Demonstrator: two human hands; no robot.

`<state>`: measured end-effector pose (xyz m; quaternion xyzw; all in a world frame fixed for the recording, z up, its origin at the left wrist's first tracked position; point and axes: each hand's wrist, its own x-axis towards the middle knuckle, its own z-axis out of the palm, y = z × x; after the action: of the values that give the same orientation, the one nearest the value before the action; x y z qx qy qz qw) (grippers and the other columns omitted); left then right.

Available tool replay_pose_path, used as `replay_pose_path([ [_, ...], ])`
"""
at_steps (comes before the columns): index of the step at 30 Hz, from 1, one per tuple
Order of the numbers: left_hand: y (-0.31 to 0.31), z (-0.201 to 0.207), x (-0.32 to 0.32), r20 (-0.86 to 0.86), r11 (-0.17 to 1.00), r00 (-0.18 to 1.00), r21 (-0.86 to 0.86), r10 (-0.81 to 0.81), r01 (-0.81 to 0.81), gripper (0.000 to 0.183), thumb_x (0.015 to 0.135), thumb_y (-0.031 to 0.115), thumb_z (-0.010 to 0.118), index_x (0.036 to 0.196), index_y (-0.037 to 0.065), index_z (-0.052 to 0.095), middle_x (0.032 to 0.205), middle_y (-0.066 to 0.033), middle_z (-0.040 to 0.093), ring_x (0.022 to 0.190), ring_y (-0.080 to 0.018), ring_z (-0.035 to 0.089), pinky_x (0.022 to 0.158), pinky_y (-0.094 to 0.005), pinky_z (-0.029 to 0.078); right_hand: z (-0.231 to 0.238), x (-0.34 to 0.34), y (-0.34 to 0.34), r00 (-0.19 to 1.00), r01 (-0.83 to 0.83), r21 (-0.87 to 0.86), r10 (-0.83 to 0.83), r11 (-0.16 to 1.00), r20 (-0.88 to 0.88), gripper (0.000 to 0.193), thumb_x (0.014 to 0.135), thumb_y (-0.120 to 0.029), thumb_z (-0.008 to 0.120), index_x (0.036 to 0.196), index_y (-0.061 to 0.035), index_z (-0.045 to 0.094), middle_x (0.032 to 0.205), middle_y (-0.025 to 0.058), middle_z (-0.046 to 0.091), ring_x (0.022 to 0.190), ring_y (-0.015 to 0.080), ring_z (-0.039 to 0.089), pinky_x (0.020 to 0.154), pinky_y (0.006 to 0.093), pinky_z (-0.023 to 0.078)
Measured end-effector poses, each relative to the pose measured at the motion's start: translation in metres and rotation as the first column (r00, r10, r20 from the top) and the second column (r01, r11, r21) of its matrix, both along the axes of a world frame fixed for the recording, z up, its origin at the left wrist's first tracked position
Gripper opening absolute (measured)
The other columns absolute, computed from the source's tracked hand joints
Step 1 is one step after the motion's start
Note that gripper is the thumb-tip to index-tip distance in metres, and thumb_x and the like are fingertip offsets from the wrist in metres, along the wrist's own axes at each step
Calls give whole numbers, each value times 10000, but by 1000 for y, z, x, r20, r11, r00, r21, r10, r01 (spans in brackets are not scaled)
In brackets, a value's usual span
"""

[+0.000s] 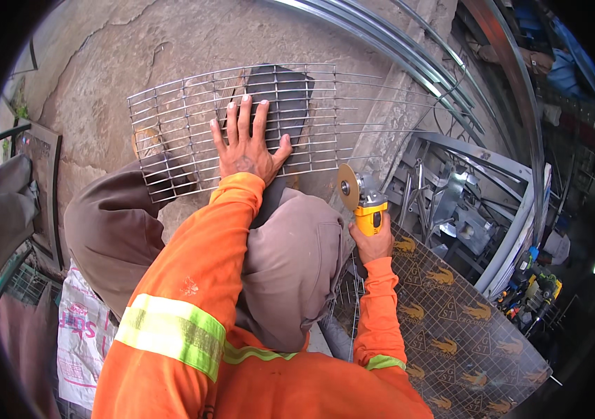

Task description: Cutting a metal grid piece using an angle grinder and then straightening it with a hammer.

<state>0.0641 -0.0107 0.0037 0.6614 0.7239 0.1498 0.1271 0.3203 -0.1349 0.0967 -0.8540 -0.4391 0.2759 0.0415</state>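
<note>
My left hand (245, 150) lies flat with fingers spread on a panel of steel wire mesh (184, 105), pressing it over a dark flat slab (297, 94). Several wires stick out past the mesh's right edge; some are long and others are short. Off that edge, my right hand (375, 246) grips a yellow and black angle grinder (370, 213). Its round tan cutting disc (348, 187) stands close to the wire ends at the mesh's lower right corner. Whether the disc is spinning cannot be told. My bent knees are below the mesh, and a shoe shows through its left part.
Long steel channels (381, 49) lie at the upper right. A grey metal frame (479, 150) with metal scraps is right of the grinder. Below it lies a brown printed board (444, 314). Power tools (538, 290) sit far right, a white printed sack (81, 335) at lower left.
</note>
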Motion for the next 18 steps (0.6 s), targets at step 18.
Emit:
replay_pose_path([
  [18, 0, -1, -2, -8, 1000, 1000, -8, -4, 4, 743, 850, 548, 555, 1489, 238, 339, 1573, -50, 273, 1472, -265, 207, 1189, -560, 91, -10, -3, 7, 1000, -13, 34, 14, 999, -25, 596, 705, -330, 791, 1158, -58, 516, 1017, 225, 652, 928, 441, 647, 782, 487, 505],
])
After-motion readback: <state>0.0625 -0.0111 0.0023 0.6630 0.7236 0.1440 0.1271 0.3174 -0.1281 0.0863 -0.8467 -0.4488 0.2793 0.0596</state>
